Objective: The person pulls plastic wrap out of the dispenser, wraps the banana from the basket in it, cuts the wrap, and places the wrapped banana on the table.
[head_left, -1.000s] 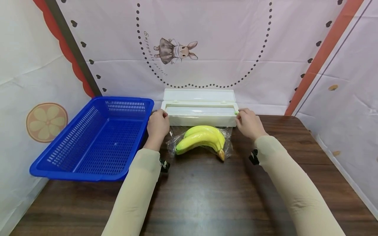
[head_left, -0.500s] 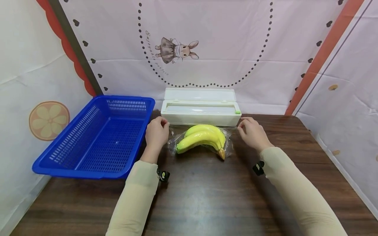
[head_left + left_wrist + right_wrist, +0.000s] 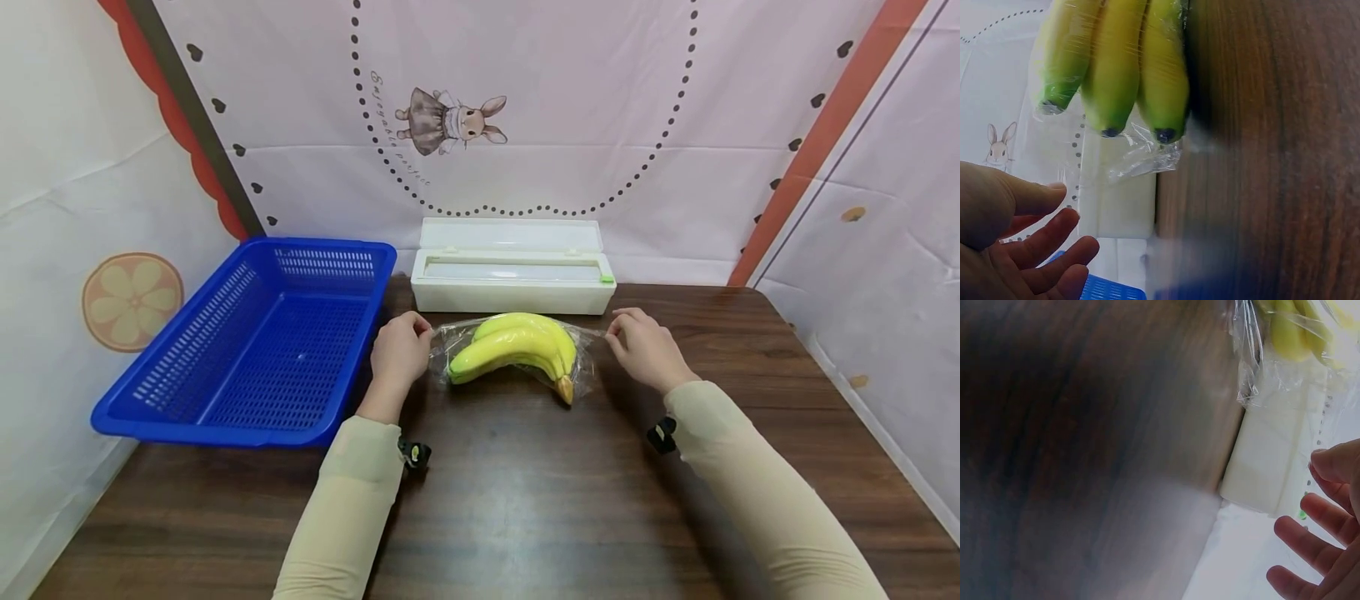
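A bunch of yellow bananas (image 3: 517,346) with green tips lies on the table, with clear plastic wrap (image 3: 442,354) around and under it. My left hand (image 3: 400,350) is left of the bunch and pinches one corner of the wrap between thumb and forefinger. On the other side, my right hand (image 3: 647,348) pinches the opposite corner the same way. The wrap stretches between the hands, over the far side of the bananas. Its crinkled edge (image 3: 1147,159) hangs by the tips in the left wrist view. Behind the bunch stands a white wrap dispenser (image 3: 513,297), its lid raised.
A blue plastic basket (image 3: 247,435) stands at the left, close to my left forearm. A green slider (image 3: 607,279) sits at the right end of the dispenser. Printed cloth (image 3: 570,108) hangs behind the dark wooden table (image 3: 510,500) and along its sides.
Both hands have come from the dispenser's ends toward me, drawing the wrap's far edge away from the dispenser and over the bananas. The bananas and basket shift only slightly with the head view.
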`<state>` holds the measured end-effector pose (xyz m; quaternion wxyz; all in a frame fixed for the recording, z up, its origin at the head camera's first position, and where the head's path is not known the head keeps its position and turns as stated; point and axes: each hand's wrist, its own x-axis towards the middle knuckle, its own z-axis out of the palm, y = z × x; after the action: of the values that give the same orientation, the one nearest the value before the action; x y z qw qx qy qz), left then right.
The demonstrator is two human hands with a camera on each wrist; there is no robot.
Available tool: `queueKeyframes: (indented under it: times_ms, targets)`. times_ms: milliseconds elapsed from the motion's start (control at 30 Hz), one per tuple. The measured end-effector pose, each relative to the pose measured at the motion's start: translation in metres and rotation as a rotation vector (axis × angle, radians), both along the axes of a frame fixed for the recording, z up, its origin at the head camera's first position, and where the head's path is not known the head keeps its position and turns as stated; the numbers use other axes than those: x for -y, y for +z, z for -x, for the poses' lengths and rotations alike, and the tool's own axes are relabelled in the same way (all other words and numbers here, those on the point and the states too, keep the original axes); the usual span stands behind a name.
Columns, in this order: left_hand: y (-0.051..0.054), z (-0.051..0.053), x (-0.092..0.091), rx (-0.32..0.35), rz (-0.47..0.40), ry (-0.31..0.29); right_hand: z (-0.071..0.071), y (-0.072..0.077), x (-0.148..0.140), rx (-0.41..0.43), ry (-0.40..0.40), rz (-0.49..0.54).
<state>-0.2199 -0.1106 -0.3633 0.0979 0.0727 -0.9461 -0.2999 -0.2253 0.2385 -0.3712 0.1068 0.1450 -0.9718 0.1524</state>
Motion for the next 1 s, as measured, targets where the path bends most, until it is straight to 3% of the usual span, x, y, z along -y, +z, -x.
queueKeyframes:
  times_ms: [267,500,633,833,933,1000]
  targets:
    - [0.0,0.001,0.001,0.097,-0.022,-0.061,0.0,-0.004,0.003,0.009,-0.002,0.015]
    - [0.008,-0.002,0.007,0.121,-0.069,-0.157,-0.001,0.001,0.002,0.083,-0.03,0.134]
    - [0.012,-0.004,0.007,0.126,-0.068,-0.16,-0.002,0.006,-0.001,0.121,-0.022,0.179]
    - [0.017,-0.006,-0.003,0.038,-0.048,-0.098,-0.007,0.013,-0.005,0.182,0.01,0.227]
    - [0.018,-0.007,-0.011,-0.057,-0.01,-0.137,-0.008,0.015,-0.003,0.177,0.036,0.238]
    - [0.02,-0.006,-0.017,-0.124,0.046,-0.205,-0.008,0.015,0.0,0.164,0.067,0.242]
